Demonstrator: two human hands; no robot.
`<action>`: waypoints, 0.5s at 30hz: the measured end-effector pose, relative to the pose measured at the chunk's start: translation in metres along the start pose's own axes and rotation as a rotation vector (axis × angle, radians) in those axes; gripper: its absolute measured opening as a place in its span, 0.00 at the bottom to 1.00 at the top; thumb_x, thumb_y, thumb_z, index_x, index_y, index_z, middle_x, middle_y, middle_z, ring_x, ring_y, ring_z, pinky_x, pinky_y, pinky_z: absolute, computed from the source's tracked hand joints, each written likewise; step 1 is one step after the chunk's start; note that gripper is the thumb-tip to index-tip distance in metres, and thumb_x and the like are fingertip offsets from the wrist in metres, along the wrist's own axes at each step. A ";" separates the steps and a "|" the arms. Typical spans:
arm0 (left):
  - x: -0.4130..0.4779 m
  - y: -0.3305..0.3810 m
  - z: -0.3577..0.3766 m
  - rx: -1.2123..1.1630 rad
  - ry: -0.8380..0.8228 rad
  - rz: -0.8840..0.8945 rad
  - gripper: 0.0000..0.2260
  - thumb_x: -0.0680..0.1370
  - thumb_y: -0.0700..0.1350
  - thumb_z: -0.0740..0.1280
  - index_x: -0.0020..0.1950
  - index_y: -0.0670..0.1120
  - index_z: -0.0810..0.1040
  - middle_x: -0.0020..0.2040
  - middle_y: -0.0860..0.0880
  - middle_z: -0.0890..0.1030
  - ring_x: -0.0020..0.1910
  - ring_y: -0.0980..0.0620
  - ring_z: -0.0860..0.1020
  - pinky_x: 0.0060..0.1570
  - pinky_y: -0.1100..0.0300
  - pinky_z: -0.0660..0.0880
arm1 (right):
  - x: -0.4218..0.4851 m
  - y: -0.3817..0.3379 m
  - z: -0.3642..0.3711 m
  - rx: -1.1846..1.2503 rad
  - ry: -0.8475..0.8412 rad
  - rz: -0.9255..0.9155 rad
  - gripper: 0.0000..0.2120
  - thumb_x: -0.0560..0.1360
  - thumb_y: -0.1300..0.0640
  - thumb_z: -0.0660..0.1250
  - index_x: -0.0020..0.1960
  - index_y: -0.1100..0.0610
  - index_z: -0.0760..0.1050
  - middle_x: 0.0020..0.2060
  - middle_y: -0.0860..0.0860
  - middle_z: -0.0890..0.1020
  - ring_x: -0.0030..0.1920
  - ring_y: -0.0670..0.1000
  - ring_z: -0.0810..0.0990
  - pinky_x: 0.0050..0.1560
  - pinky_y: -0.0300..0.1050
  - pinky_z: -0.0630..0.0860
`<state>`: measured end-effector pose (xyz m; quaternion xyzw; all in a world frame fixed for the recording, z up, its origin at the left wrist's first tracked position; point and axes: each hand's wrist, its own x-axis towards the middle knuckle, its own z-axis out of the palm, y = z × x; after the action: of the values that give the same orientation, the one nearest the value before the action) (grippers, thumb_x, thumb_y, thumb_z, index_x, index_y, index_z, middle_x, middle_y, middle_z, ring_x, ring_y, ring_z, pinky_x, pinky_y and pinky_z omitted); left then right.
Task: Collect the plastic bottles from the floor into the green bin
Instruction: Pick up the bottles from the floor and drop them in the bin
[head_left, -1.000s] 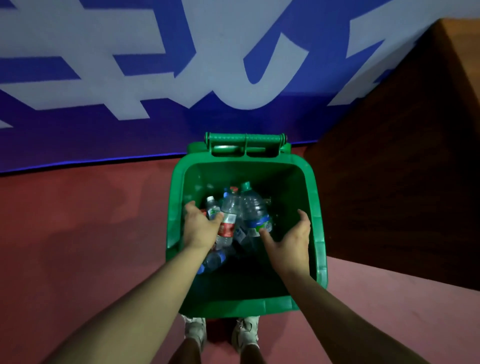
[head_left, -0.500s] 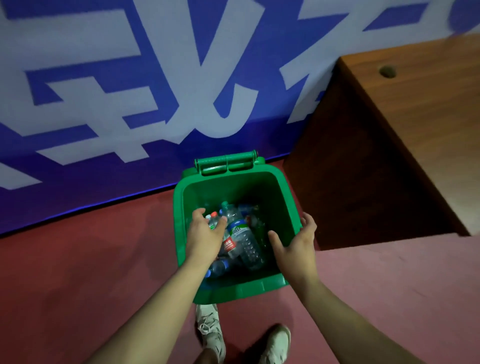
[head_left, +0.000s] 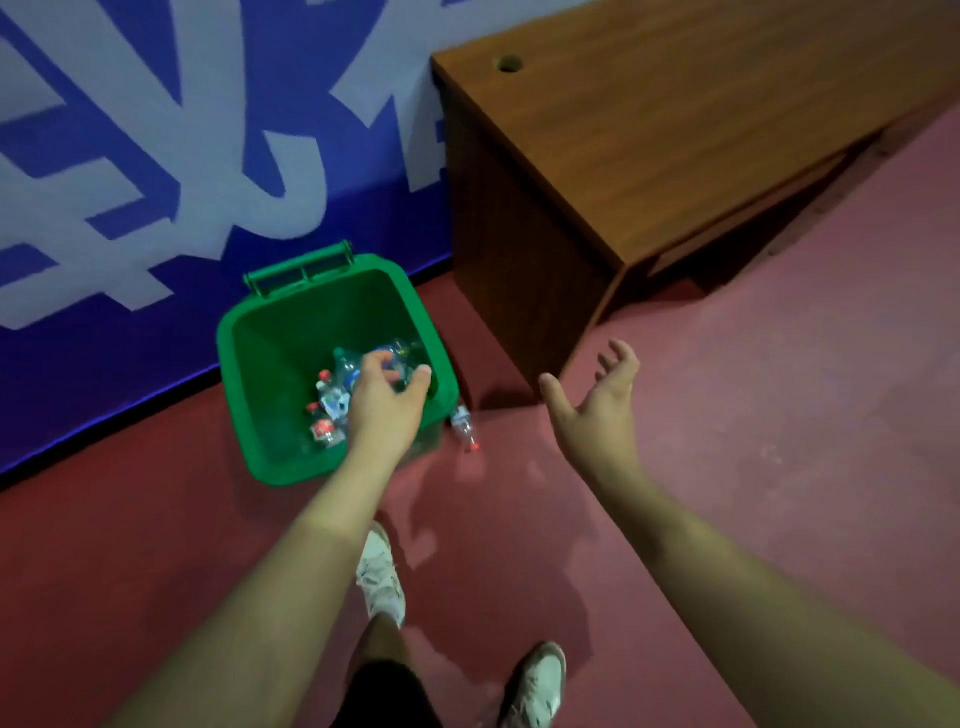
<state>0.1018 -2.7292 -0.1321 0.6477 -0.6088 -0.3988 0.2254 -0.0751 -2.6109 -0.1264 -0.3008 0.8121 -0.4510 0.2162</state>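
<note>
- Presently listed, item one: green bin (head_left: 280, 374), standing upright on the floor (head_left: 727, 415) against the wall (head_left: 156, 156), lid off or folded out of sight, handle bar on the wall side.
- Item two: plastic bottles (head_left: 332, 402), a heap of clear ones lying in the bottom of the bin; several red caps and blue-and-white labels show. The exact count cannot be told.
- Item three: stray bottle (head_left: 464, 427), clear with a red cap, lying on the floor just beside the bin's right wall, cap pointing away from the wall.
- Item four: left hand (head_left: 387, 410), held over the right part of the bin's opening, back of the hand up. Fingers (head_left: 379, 359) are loosely curved and the thumb sticks out; nothing is seen in its grasp.
- Item five: right hand (head_left: 597, 415), out over bare floor between the bin and the desk (head_left: 675, 130), well apart from the left hand. Fingers are spread and relaxed and it holds nothing.
- Item six: desk, brown wood grain, with a round cable hole near its back edge; one end panel stands near the bin.
- Item seven: wall, blue with large white lettering.
- Item eight: pale shoes (head_left: 382, 577), two, on the red floor below the forearms.
</note>
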 end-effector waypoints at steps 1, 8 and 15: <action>-0.012 0.003 0.010 0.016 -0.013 0.005 0.21 0.75 0.52 0.69 0.63 0.44 0.71 0.53 0.45 0.79 0.52 0.45 0.79 0.56 0.51 0.74 | -0.007 0.009 -0.017 -0.004 -0.001 0.013 0.40 0.74 0.48 0.72 0.76 0.56 0.53 0.72 0.57 0.66 0.72 0.54 0.67 0.70 0.54 0.68; -0.054 -0.004 0.075 0.147 -0.166 0.007 0.19 0.76 0.50 0.68 0.64 0.45 0.72 0.55 0.44 0.80 0.51 0.44 0.79 0.54 0.54 0.75 | -0.022 0.064 -0.067 0.007 0.028 0.079 0.39 0.75 0.48 0.71 0.76 0.57 0.53 0.72 0.57 0.65 0.71 0.54 0.68 0.68 0.58 0.70; 0.022 -0.075 0.188 0.747 -0.508 0.330 0.18 0.73 0.40 0.65 0.63 0.45 0.73 0.55 0.40 0.75 0.55 0.39 0.76 0.56 0.51 0.73 | 0.015 0.165 -0.009 -0.009 -0.020 0.011 0.39 0.74 0.48 0.71 0.76 0.58 0.55 0.72 0.55 0.66 0.72 0.51 0.66 0.71 0.53 0.68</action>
<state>-0.0029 -2.7025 -0.3046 0.4612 -0.8410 -0.2571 -0.1183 -0.1397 -2.5479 -0.2651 -0.3016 0.8137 -0.4430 0.2253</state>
